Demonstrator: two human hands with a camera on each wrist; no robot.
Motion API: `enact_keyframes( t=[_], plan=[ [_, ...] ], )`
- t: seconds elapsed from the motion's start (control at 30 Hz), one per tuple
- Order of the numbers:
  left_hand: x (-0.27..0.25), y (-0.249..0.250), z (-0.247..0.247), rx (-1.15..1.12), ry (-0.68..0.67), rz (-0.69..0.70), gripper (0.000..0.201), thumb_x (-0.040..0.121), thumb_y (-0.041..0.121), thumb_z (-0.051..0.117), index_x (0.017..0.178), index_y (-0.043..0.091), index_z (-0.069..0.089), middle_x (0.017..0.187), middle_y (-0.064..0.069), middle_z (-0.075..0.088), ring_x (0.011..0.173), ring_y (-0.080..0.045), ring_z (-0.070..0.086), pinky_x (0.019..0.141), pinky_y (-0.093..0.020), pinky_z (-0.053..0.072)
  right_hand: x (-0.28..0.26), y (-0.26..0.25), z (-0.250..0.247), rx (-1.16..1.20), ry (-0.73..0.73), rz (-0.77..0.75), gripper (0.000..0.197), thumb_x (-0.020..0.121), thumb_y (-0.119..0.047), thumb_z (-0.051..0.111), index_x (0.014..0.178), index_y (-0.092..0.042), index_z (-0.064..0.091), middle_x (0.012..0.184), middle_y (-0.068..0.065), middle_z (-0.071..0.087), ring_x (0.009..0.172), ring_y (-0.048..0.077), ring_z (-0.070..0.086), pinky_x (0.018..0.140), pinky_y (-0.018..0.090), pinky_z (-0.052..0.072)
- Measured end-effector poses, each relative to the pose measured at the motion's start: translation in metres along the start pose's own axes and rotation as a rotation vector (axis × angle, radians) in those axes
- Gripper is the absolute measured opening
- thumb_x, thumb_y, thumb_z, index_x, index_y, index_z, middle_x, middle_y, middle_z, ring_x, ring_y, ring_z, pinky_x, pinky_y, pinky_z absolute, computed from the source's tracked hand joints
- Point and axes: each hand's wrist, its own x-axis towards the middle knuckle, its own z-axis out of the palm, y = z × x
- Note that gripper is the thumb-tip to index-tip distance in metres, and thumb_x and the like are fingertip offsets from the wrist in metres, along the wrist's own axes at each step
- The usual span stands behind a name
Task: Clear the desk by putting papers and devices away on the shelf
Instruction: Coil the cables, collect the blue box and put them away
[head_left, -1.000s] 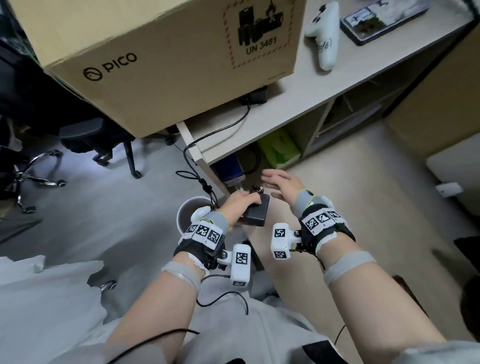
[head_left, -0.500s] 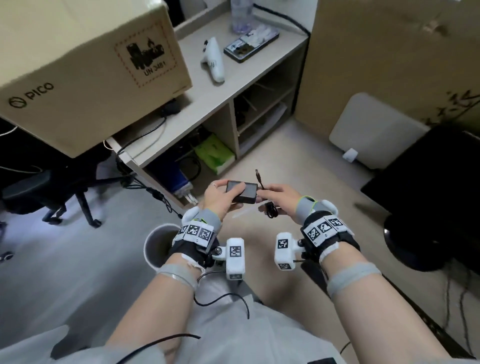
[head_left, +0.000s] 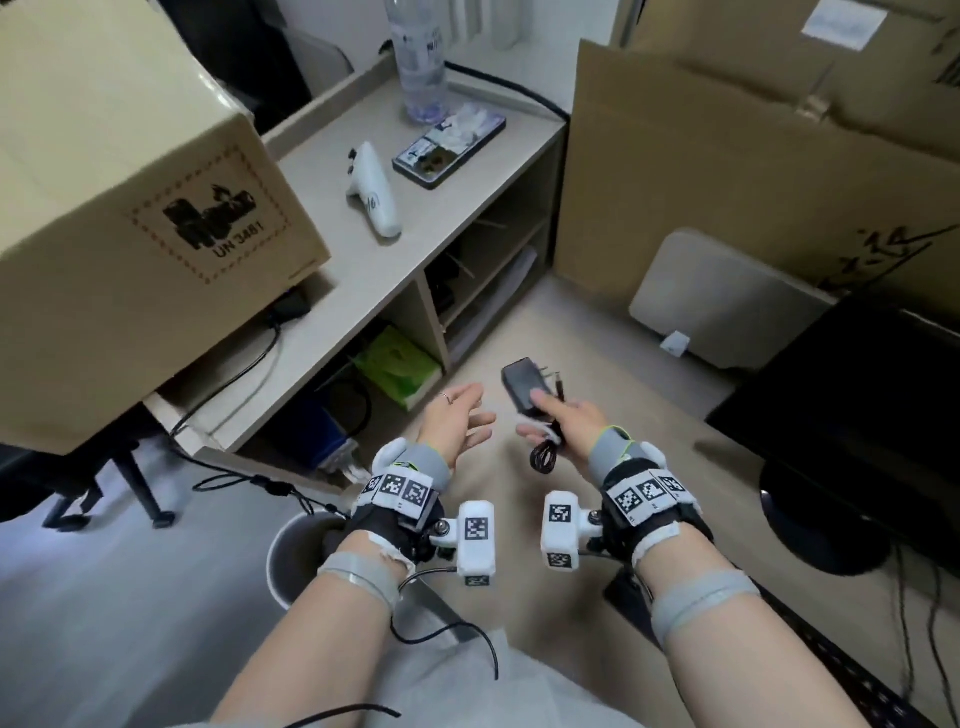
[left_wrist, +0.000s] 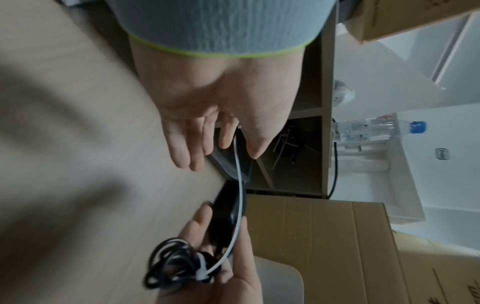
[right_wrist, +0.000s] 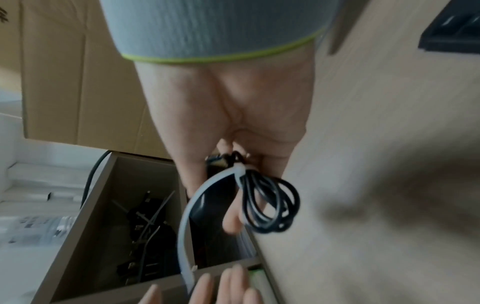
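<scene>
Adapter (head_left: 523, 385) passed from left hand (head_left: 456, 422) to right hand (head_left: 570, 422)

Right fingers are clamped on it; left fingers are spread, empty; its long axis is pointed toward the shelf (head_left: 488, 260) ahead-left.

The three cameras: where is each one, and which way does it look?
Head: on the head, looking down at both arms, the left hand, right hand, adapter and shelf.
Left wrist: on the left wrist, looking along its open palm at the right hand's cable.
Right wrist: on the right wrist, looking along its palm into the shelf; left fingertips show.
All share the cable.
</scene>
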Motion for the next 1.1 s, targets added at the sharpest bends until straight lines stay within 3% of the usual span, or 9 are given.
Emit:
enact_keyframes(
  t=[0.1, 0.23, 0.37, 0.43, 0.5, 0.63, 0.73, 0.83, 1.1],
  plan=[
    [0.02, 0.008, -0.009, 0.034, -0.02, -0.07, 0.024, 0.097, 0.03, 0.056, 0.114, 0.014, 0.057, 0.103, -0.004, 0.064, 0.084, -0.021, 0.067, 0.075, -0.032, 0.055, 0.031, -0.023, 0.007, 0.032, 0.202, -0.036, 0.02, 0.094, -0.015, 0.059, 0.086, 0.004, 0.054, 0.051, 0.019, 0.057, 0.031, 0.019, 0.048, 0.039, 0.019, 0.041],
    [0.047, 0.024, -0.011, 0.064, -0.046, -0.102, 0.018, 0.096, 0.026, 0.056, 0.109, 0.013, 0.058, 0.099, -0.007, 0.066, 0.075, -0.018, 0.065, 0.067, -0.026, 0.053, 0.066, -0.073, 0.037, 0.027, 0.175, -0.1, 0.023, 0.099, -0.013, 0.05, 0.08, -0.001, 0.048, 0.042, 0.011, 0.055, 0.031, 0.017, 0.048, 0.042, 0.026, 0.04],
    [0.066, 0.036, -0.001, 0.056, -0.061, -0.107, 0.016, 0.096, 0.022, 0.057, 0.107, 0.013, 0.061, 0.098, -0.01, 0.064, 0.068, -0.016, 0.061, 0.058, -0.02, 0.05, 0.127, -0.13, 0.072, -0.034, 0.215, -0.247, 0.019, 0.096, -0.017, 0.056, 0.081, -0.005, 0.053, 0.068, 0.023, 0.062, 0.055, 0.028, 0.06, 0.051, 0.035, 0.054],
    [0.077, 0.045, 0.002, 0.058, -0.058, -0.107, 0.021, 0.095, 0.021, 0.058, 0.112, 0.01, 0.062, 0.096, -0.009, 0.064, 0.063, -0.013, 0.061, 0.057, -0.02, 0.048, 0.171, -0.148, 0.085, -0.096, 0.174, -0.27, 0.011, 0.087, -0.027, 0.065, 0.091, -0.018, 0.059, 0.081, 0.001, 0.063, 0.068, 0.012, 0.057, 0.071, 0.032, 0.055],
    [0.081, 0.05, 0.005, 0.072, -0.064, -0.107, 0.015, 0.094, 0.022, 0.058, 0.105, 0.014, 0.064, 0.095, -0.007, 0.066, 0.063, -0.011, 0.063, 0.063, -0.023, 0.049, 0.188, -0.15, 0.085, -0.152, 0.153, -0.266, 0.035, 0.078, -0.032, 0.069, 0.111, -0.022, 0.06, 0.082, -0.014, 0.053, 0.069, -0.002, 0.048, 0.069, 0.019, 0.043],
    [0.084, 0.055, 0.007, 0.113, -0.057, -0.102, 0.019, 0.094, 0.022, 0.058, 0.109, 0.013, 0.064, 0.088, -0.002, 0.068, 0.053, -0.002, 0.063, 0.051, -0.014, 0.048, 0.163, -0.128, 0.079, -0.231, 0.239, -0.258, 0.047, 0.094, -0.001, 0.053, 0.14, -0.004, 0.047, 0.134, 0.013, 0.058, 0.096, 0.011, 0.06, 0.088, 0.027, 0.051],
    [0.078, 0.052, 0.012, 0.126, -0.076, -0.101, 0.009, 0.094, 0.022, 0.058, 0.099, 0.016, 0.063, 0.086, -0.002, 0.067, 0.053, -0.004, 0.063, 0.057, -0.019, 0.049, 0.145, -0.107, 0.066, -0.154, 0.222, -0.189, 0.038, 0.096, 0.0, 0.049, 0.134, -0.006, 0.053, 0.123, 0.01, 0.061, 0.077, 0.01, 0.061, 0.066, 0.022, 0.045],
    [0.068, 0.054, 0.014, 0.112, -0.087, -0.068, 0.009, 0.093, 0.026, 0.06, 0.096, 0.018, 0.064, 0.092, -0.004, 0.069, 0.067, -0.015, 0.065, 0.075, -0.032, 0.053, 0.113, -0.103, 0.06, -0.132, 0.154, -0.209, 0.031, 0.095, -0.01, 0.058, 0.126, -0.008, 0.059, 0.109, 0.007, 0.065, 0.084, 0.015, 0.063, 0.075, 0.025, 0.046],
    [-0.001, 0.054, 0.05, 0.091, -0.116, 0.093, 0.021, 0.093, 0.023, 0.058, 0.109, 0.01, 0.062, 0.096, -0.009, 0.069, 0.069, -0.016, 0.063, 0.065, -0.027, 0.051, 0.0, -0.087, 0.02, -0.107, 0.123, -0.365, 0.028, 0.094, -0.014, 0.059, 0.122, -0.01, 0.062, 0.112, 0.006, 0.067, 0.089, 0.018, 0.065, 0.081, 0.029, 0.045]
  ],
)
